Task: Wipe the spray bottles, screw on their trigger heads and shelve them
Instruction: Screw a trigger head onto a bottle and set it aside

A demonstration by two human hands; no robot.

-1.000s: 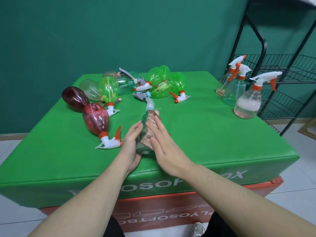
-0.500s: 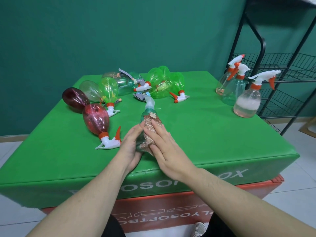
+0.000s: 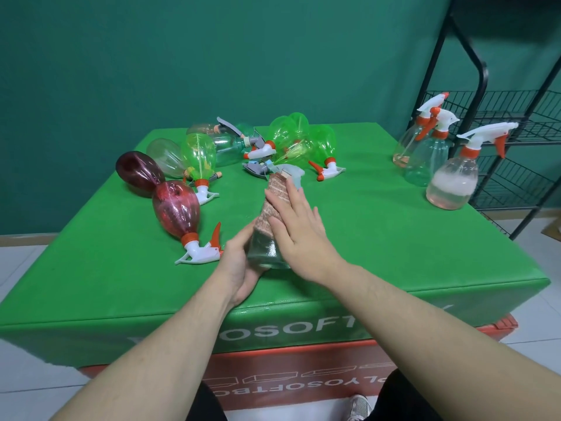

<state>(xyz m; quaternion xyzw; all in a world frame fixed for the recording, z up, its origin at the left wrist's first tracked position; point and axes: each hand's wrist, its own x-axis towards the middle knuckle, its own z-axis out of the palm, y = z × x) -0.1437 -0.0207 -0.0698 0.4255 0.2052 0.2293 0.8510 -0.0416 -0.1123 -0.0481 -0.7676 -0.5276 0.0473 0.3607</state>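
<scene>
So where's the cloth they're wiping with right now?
In the head view, the cloth lies mid-table along the clear bottle, pressed under the right hand, right of the red bottle.

Bright, even light from overhead fills the room, leaving only faint, soft shadows under the bottles on the green padded worktop [image 3: 394, 238]. Small glints show on the dark red plastic spray bottle [image 3: 177, 209] near its left edge. The black wire shelf rack [image 3: 473, 77] bows with wide-angle distortion. Both hands look slightly motion-smeared.
</scene>
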